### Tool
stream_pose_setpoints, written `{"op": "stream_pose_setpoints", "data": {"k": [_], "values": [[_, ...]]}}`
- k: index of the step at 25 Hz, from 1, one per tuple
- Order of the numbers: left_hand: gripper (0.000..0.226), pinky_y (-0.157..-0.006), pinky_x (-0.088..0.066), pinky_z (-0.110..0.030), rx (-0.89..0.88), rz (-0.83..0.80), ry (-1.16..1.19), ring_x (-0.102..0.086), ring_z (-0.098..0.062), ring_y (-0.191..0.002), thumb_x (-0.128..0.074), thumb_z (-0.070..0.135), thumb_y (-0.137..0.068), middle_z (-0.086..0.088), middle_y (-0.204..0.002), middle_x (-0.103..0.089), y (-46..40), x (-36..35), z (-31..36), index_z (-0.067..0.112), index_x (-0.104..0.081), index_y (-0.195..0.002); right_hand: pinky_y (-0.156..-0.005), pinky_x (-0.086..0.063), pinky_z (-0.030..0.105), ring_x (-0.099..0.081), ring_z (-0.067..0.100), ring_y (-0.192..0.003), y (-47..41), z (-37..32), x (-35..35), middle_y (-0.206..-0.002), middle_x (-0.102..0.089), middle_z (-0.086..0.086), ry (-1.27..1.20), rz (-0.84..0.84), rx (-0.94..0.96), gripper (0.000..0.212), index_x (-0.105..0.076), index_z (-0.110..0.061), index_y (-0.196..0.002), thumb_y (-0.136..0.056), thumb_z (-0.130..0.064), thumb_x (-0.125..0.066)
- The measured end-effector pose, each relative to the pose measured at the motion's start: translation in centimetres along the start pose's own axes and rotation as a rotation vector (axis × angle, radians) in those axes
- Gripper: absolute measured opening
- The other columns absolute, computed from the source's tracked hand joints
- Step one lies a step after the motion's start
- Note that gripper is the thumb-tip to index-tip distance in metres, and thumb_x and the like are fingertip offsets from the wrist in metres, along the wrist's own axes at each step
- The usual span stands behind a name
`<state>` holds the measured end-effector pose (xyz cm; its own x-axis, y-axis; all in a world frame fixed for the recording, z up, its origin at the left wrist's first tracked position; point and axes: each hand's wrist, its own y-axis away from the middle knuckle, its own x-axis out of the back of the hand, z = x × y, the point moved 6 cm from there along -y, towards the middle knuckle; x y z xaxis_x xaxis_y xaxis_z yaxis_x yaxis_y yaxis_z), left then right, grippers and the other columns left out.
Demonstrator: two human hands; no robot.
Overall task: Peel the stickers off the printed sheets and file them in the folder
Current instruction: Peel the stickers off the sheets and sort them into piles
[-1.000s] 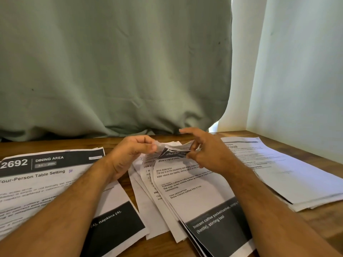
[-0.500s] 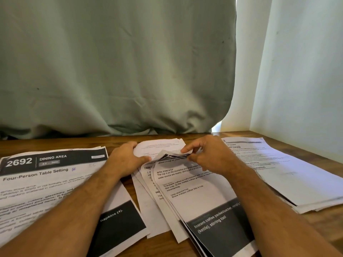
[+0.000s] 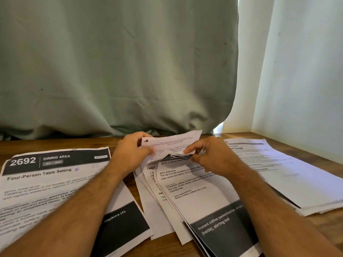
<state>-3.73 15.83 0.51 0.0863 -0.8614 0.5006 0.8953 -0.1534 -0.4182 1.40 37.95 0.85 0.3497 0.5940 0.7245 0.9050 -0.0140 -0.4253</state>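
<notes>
Peeling at the head of the coffee sheet, centre of the table.

The curled strip point(image 3: 174, 154) I'm working lifts off the top edge of the coffee sheet point(image 3: 194, 186), which heads the fanned middle stack; whether it is sticker or torn paper I cannot tell. My right hand point(image 3: 213, 156) pinches it between thumb and fingertips; my left hand point(image 3: 130, 154), at 9 o'clock from it, grips a loose printed page point(image 3: 172, 140) raised at 12 o'clock. I judge the strip feather-light, limp and quick to tear, so I'd hold low at the lifted corner, close to the peel line, and pull flat and slow. The dining-area sheet point(image 3: 55, 164) lies at 9 o'clock, another pile point(image 3: 287, 173) at 3 o'clock, all on the wooden table point(image 3: 55, 143). No folder in view.
</notes>
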Motion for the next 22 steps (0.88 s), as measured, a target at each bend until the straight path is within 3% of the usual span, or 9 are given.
{"op": "stream_pose_setpoints", "data": {"k": [3,7,10,12,15,19,22], "values": [[0.028,-0.080,-0.061,-0.033,-0.051,-0.095,0.150,-0.067,-0.012,-0.101,-0.069,0.006,-0.089,0.006,-0.108,-0.070,0.4,-0.8,0.5,0.030,-0.068,-0.103,-0.056,-0.052,0.013,-0.064,0.008,-0.076,0.0,-0.3,0.2,-0.097,-0.069,-0.015,0.019,0.014,0.033,0.032,-0.072,-0.036,-0.112,-0.088,-0.015,-0.073],[0.024,-0.079,-0.061,-0.036,-0.098,-0.093,0.174,-0.070,-0.012,-0.093,-0.078,0.010,-0.084,0.008,-0.097,-0.074,0.1,-0.4,0.8,0.028,-0.071,-0.096,-0.071,-0.056,0.020,-0.064,0.004,-0.080,0.2,-0.9,0.7,-0.083,-0.067,-0.018,0.025,0.067,0.120,0.059,-0.052,-0.049,-0.127,-0.085,-0.016,-0.076],[0.017,-0.076,-0.060,-0.034,-0.091,-0.116,0.128,-0.071,-0.010,-0.087,-0.079,0.017,-0.083,0.009,-0.090,-0.075,0.4,-0.9,0.7,0.027,-0.070,-0.094,-0.079,-0.056,0.022,-0.064,0.004,-0.083,0.1,-1.0,0.6,-0.090,-0.069,-0.019,0.080,0.070,0.123,0.040,-0.064,-0.045,-0.118,-0.088,-0.021,-0.074],[0.012,-0.078,-0.060,-0.036,-0.062,-0.114,0.131,-0.072,-0.010,-0.085,-0.074,0.032,-0.086,0.008,-0.089,-0.075,0.4,-1.0,0.6,0.027,-0.069,-0.096,-0.080,-0.055,0.022,-0.064,0.005,-0.084,0.1,-1.0,0.7,-0.093,-0.069,-0.018,0.085,0.077,0.105,0.027,-0.070,-0.040,-0.111,-0.089,-0.024,-0.072],[0.043,-0.085,-0.056,-0.039,0.025,-0.117,0.193,-0.070,-0.013,-0.091,-0.055,0.065,-0.081,0.007,-0.096,-0.074,0.3,-0.8,-0.1,0.029,-0.069,-0.100,-0.076,-0.055,0.022,-0.063,0.005,-0.082,0.2,-1.1,0.9,-0.092,-0.068,-0.018,0.068,0.102,0.105,0.022,-0.070,-0.038,-0.107,-0.090,-0.024,-0.072],[0.031,-0.089,-0.047,-0.034,0.090,-0.074,0.189,-0.060,-0.013,-0.107,-0.060,0.057,-0.085,0.010,-0.107,-0.066,0.4,-0.2,-1.0,0.032,-0.065,-0.103,-0.081,-0.056,0.026,-0.063,0.006,-0.083,0.2,-1.0,1.0,-0.088,-0.070,-0.020,0.082,0.121,0.103,0.012,-0.075,-0.033,-0.096,-0.089,-0.024,-0.072],[0.066,-0.094,-0.052,-0.045,0.141,-0.121,0.281,-0.065,-0.022,-0.105,-0.055,0.082,-0.067,0.003,-0.108,-0.070,0.9,-0.1,-1.1,0.032,-0.064,-0.108,-0.079,-0.052,0.019,-0.064,0.002,-0.083,0.2,-1.0,1.5,-0.086,-0.071,-0.019,0.059,0.164,0.116,0.013,-0.077,-0.032,-0.094,-0.088,-0.021,-0.073]]}}
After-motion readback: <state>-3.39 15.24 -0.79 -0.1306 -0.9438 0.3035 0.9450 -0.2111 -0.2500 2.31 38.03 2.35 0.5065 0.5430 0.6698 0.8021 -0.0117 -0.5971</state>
